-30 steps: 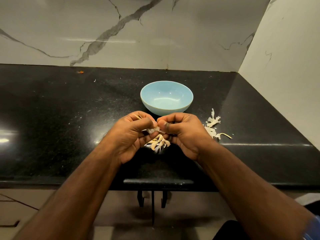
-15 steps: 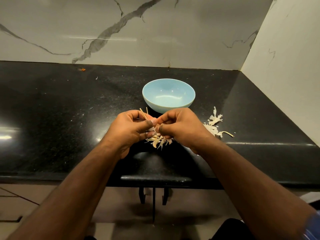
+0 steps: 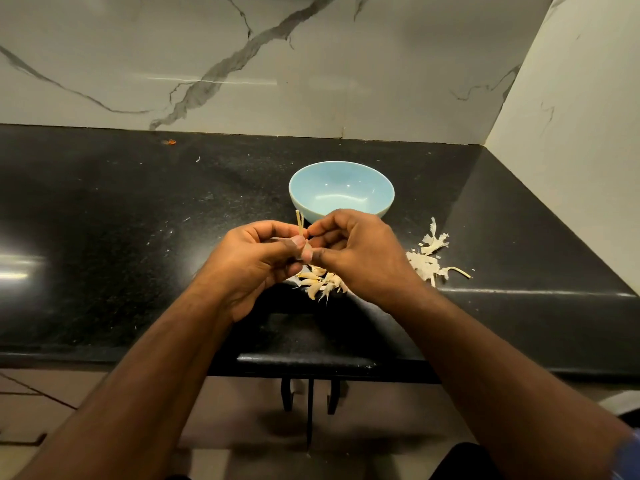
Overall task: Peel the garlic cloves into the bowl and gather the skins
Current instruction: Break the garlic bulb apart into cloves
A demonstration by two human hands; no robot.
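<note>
Both hands meet above the black worktop [image 3: 121,237], just before the light blue bowl [image 3: 341,188]; left hand [image 3: 256,261] grip pinches a garlic clove [image 3: 306,252], its dry stalk [image 3: 299,221] pointing up; right hand [image 3: 360,254] grip pinches the same clove from the other side; unpeeled cloves [image 3: 320,282] lie beneath the hands; loose skins [image 3: 429,258] lie to the right; bowl holds nothing visible.

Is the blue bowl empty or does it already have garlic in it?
Empty. The bowl stands upright on the counter, and its inside shows only smooth blue glaze, with no cloves or skins.
</note>
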